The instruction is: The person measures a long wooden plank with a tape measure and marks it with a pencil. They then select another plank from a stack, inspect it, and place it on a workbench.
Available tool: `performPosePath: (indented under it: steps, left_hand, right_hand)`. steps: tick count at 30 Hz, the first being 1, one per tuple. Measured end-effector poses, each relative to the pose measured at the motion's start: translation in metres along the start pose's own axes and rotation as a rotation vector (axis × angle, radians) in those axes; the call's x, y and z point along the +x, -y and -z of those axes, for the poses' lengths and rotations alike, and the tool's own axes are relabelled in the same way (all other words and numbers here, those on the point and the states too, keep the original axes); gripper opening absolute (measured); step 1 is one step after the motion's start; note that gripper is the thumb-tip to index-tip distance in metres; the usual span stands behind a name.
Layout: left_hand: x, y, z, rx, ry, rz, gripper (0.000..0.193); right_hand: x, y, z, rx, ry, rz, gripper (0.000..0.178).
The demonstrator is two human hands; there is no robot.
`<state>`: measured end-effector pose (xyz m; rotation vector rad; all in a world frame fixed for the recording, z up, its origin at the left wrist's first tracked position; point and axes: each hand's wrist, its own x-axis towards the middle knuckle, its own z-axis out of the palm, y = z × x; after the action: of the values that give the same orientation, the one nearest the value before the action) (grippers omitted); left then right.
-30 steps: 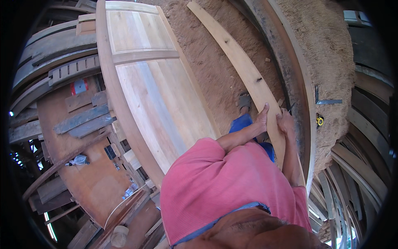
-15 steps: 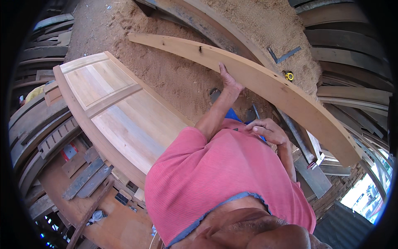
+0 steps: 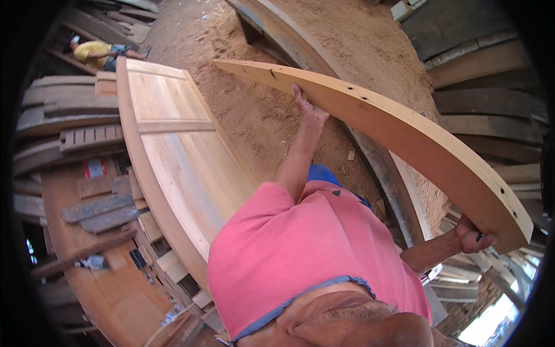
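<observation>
A long wooden plank reaches from the upper middle to the right, looking bowed in the fisheye view. Dark holes dot its face and its narrow edge. My left hand grips its lower edge toward the far end, thumb up against the face. Near the other end, my right hand is closed round the same lower edge; a small dark object, too small to name, shows at its fingers. The fingers behind the plank are hidden. Left of my body lies a panelled wooden door, propped at a height I cannot tell.
Beyond the plank runs a long beam over sawdust-covered ground. Stacked boards line the right side, with more boards at the left. Offcuts lie on a brown sheet. A person in a yellow shirt is at the upper left.
My right hand has gone from my chest to the plank's right end and taken hold. The plank has tilted, showing more of its narrow edge. The view has turned; the square and tape measure are out of sight.
</observation>
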<state>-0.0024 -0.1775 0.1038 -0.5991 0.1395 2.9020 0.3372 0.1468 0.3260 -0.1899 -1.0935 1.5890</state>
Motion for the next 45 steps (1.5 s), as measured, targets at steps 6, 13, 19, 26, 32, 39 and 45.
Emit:
performPosePath:
  steps: [6, 13, 19, 26, 32, 39, 45]
  left_hand:
    - [-0.130, 0.056, -0.002, 0.255, 0.342, 0.146, 0.082]
    - [-0.282, 0.147, -0.014, -0.031, 0.499, 0.074, 0.068]
    - [-0.316, 0.128, -0.009, 0.147, 0.314, -0.193, 0.056]
    - [-0.325, 0.110, -0.002, 0.066, 0.332, -0.152, 0.057]
    - [-0.330, 0.106, -0.006, 0.102, 0.421, -0.141, 0.054]
    - [-0.368, 0.129, -0.017, -0.080, 0.397, -0.044, 0.055]
    - [-0.366, 0.115, -0.030, 0.088, 0.438, -0.164, 0.057]
  right_hand:
    - [0.000, -0.030, 0.066, 0.181, 0.232, -0.170, 0.088]
    - [-0.082, -0.006, 0.059, -0.109, 0.953, -0.141, 0.076]
    - [-0.105, 0.022, 0.005, 0.023, 1.209, 0.135, 0.071]
    - [-0.112, 0.030, 0.009, 0.064, 1.221, 0.367, 0.065]
    - [-0.109, 0.022, 0.025, -0.013, 1.345, 0.513, 0.063]
    - [-0.122, 0.024, 0.047, -0.066, 1.562, -0.246, 0.074]
    - [-0.084, 0.051, 0.009, 0.062, 1.521, -0.203, 0.076]
